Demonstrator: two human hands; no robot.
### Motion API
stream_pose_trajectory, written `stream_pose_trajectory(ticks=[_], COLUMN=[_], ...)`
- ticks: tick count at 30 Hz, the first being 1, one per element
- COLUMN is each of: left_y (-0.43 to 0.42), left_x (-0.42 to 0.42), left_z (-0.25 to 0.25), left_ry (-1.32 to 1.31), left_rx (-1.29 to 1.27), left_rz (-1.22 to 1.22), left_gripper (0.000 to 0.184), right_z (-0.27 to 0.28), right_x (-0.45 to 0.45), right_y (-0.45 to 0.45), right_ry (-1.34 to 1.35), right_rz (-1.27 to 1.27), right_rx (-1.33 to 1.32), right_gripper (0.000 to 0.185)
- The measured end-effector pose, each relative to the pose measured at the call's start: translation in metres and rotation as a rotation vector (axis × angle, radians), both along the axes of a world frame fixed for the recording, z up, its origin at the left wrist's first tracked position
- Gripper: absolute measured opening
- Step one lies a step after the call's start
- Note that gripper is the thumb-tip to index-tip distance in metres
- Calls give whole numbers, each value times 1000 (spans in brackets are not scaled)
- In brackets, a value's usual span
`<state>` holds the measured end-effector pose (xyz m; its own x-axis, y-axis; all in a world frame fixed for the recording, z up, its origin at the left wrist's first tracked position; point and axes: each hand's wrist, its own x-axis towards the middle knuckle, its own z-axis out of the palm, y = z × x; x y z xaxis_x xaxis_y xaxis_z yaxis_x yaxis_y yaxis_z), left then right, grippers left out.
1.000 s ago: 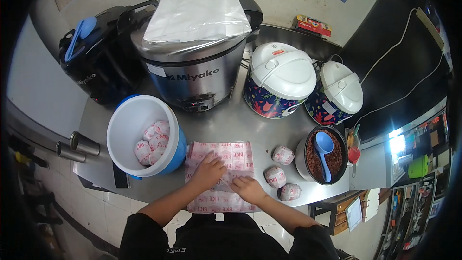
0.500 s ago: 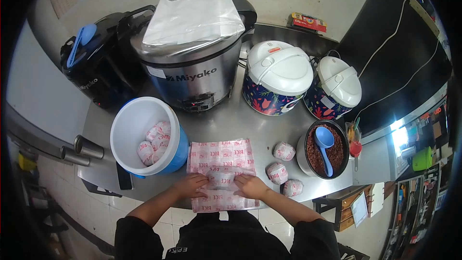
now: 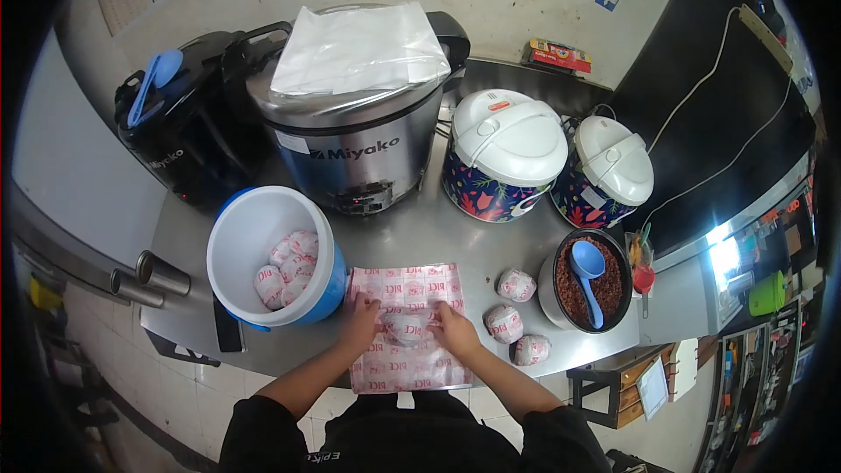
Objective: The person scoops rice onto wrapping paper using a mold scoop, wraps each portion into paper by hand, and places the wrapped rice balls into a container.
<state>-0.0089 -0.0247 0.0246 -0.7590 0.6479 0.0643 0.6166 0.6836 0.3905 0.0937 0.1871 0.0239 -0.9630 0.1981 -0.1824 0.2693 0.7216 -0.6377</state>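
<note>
A stack of printed rice wrapping paper (image 3: 407, 285) lies flat at the table's front edge. On it, between my hands, is a pale rounded bundle (image 3: 404, 329) partly covered by a wrapper. My left hand (image 3: 362, 322) is at the bundle's left side, its fingers closed on the wrapper's edge. At the right side, my right hand (image 3: 450, 329) pinches the wrapper with curled fingers. To the right sit wrapped rice portions (image 3: 505, 323), three in a loose group.
A blue-and-white cooler (image 3: 326, 276) holding several wrapped portions stands left. Right is a pot of reddish-brown rice (image 3: 574, 298) with a blue ladle (image 3: 589, 263). Behind stand a large Miyako cooker (image 3: 359, 166) and two floral rice cookers (image 3: 495, 188), (image 3: 591, 201).
Both hands have shifted from holding the wrapper flat over the middle to the sides of the bundle, which now looks rounder. The camera view has tilted slightly, so everything sits lower.
</note>
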Motion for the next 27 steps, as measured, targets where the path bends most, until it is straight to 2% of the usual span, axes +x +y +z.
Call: stream_pose_trajectory(ticks=[1, 2, 3, 4, 5, 6, 9, 10, 13, 17, 18, 19, 21, 22, 23, 25, 27], left_y=[3, 6, 8, 9, 10, 11, 2, -2, -11, -17, -19, -20, -10, -5, -2, 12, 25], left_x=[-8, -16, -19, -19, -21, -24, -3, 5, 29, 40, 43, 44, 44, 46, 51, 64, 78], left_z=[4, 7, 8, 5, 2, 1, -4, -3, -12, -22, -10, -3, -18, -24, -27, -18, -16], left_ry=[2, 78, 153, 153, 15, -121, -64, -50, 79, 33, -32, -98, -100, -97, -91, -177, -3], left_rx=[1, -76, -153, -151, -197, -243, -121, -112, -5, 97, 119, 139, 162, 192, 200, 402, 544], left_rz=[1, -111, -223, -223, -258, -292, -303, -349, -349, -318, -290, -263, -215, -163, -184, -100, -85], left_gripper=[39, 37, 36, 36, 33, 29, 20, 12, 11, 15, 18, 22, 22, 23, 23, 18, 14], right_z=[2, 3, 2, 0, -1, -1, 1, -2, -13, -33, -26, -20, -6, 4, -6, -32, -7], right_x=[-7, -13, -21, -30, -35, -38, -27, -17, 6, 27, 28, 29, 30, 24, 17, 0, -9], right_y=[-1, 0, 5, 12, 16, 13, 3, -4, -30, -46, -49, -52, -61, -64, -63, -44, -36], right_ry=[154, 306, 307, 234, 163, -43, -61, 82, 167, 446, 580, 581, 422, 249, 258, -18, -202], right_rz=[8, 17, 18, 139, 258, 206, 154, 169, 25, -66, -60, -65, -215, -330, -349, -282, -466], right_rx=[90, 178, 179, 207, 235, 95, 71, 177, 325, 294, 262, 263, 84, -14, -3, -127, -619], right_gripper=[32, 34, 34, 33, 31, 24, 21, 17, 16, 13, 16, 16, 20, 28, 28, 32, 34])
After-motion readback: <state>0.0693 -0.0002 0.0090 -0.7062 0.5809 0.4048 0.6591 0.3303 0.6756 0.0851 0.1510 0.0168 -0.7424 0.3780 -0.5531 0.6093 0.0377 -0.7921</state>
